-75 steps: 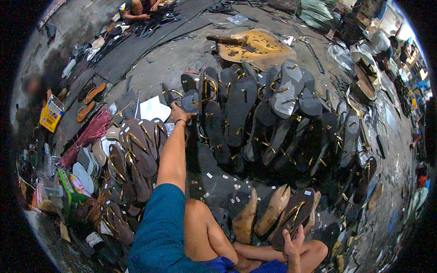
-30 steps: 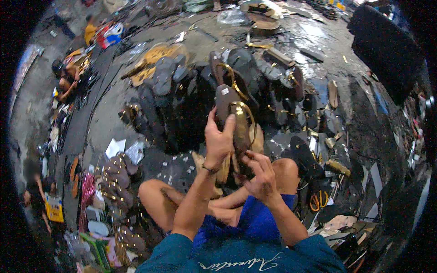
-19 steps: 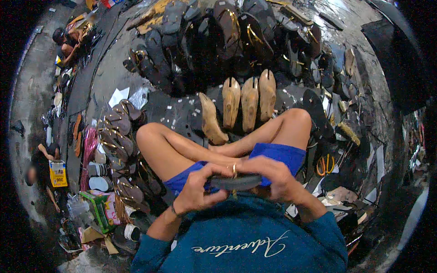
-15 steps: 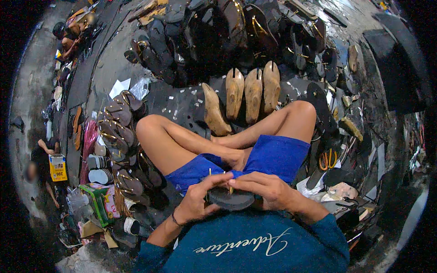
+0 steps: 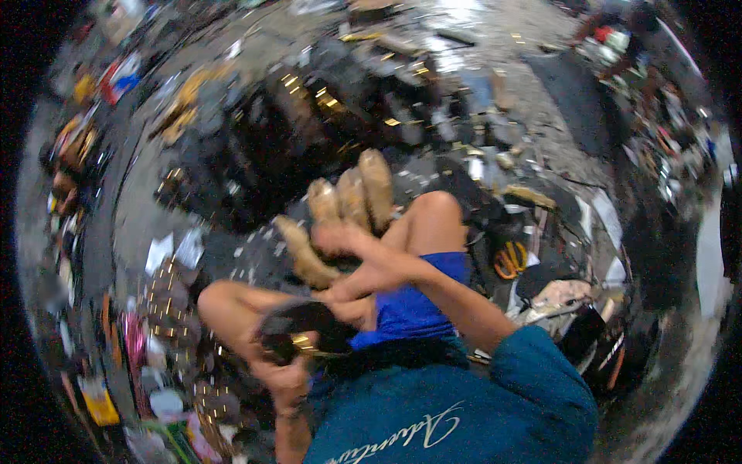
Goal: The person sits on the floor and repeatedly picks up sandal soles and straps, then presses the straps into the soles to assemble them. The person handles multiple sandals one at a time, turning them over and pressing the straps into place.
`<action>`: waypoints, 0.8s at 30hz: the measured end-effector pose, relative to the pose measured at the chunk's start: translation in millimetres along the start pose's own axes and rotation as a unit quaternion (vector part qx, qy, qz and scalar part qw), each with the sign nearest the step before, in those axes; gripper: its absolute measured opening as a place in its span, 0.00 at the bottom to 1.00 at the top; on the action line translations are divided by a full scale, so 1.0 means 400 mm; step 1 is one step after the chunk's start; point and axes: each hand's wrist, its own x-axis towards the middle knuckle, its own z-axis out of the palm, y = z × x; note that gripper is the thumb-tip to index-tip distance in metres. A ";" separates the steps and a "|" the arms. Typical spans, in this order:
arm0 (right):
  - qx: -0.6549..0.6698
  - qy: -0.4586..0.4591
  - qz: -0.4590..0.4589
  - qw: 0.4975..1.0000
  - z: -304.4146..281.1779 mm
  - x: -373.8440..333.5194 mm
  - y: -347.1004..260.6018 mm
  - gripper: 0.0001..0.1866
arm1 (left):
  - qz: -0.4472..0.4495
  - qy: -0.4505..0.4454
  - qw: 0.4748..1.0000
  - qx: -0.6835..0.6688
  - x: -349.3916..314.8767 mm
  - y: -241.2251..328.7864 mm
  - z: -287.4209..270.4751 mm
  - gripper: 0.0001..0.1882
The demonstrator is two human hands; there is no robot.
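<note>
A dark sandal (image 5: pixel 328 329) with a gold-coloured strap piece hangs over my lap. My left hand (image 5: pixel 282 377) is closed around it by its near-left side. My right hand (image 5: pixel 359 259) stretches forward over my crossed legs, close to the wooden shoe lasts (image 5: pixel 352 197). Its fingers are smeared by motion, and whether they touch a last cannot be seen. Several pale brown lasts stand together there, and one last (image 5: pixel 305 255) leans apart to the left.
Many dark sandals (image 5: pixel 286 116) with gold trim are heaped beyond the lasts. More sandals (image 5: pixel 174 298) are piled by my left knee. Orange-handled scissors (image 5: pixel 510 259) lie to the right, near a crumpled pale bundle (image 5: pixel 560 298). A yellow box (image 5: pixel 97 402) stands at the far left.
Both hands were together at the sandal; now the right has let go and reached forward to the lasts. The left has taken the sandal leftward. The whole view has shifted and blurred.
</note>
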 end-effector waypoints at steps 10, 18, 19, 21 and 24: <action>-0.243 0.225 0.371 0.867 -0.197 0.031 0.499 0.35 | -0.388 -0.264 0.764 -0.443 -0.019 -0.160 0.040 0.34; 0.352 0.068 0.311 0.880 0.029 -0.161 -0.047 0.27 | -0.353 -0.132 0.820 -0.431 0.114 -0.230 0.022 0.32; 0.347 0.042 0.356 0.866 0.049 -0.188 -0.083 0.29 | -0.333 -0.001 0.874 -0.355 0.109 -0.260 0.030 0.35; 0.281 0.009 0.401 0.872 0.089 -0.197 -0.148 0.31 | -0.335 -0.096 0.818 -0.459 0.118 -0.248 0.016 0.38; -0.052 -0.056 0.290 0.954 0.174 -0.177 -0.199 0.31 | -0.316 -0.132 0.783 -0.519 0.069 -0.294 0.009 0.49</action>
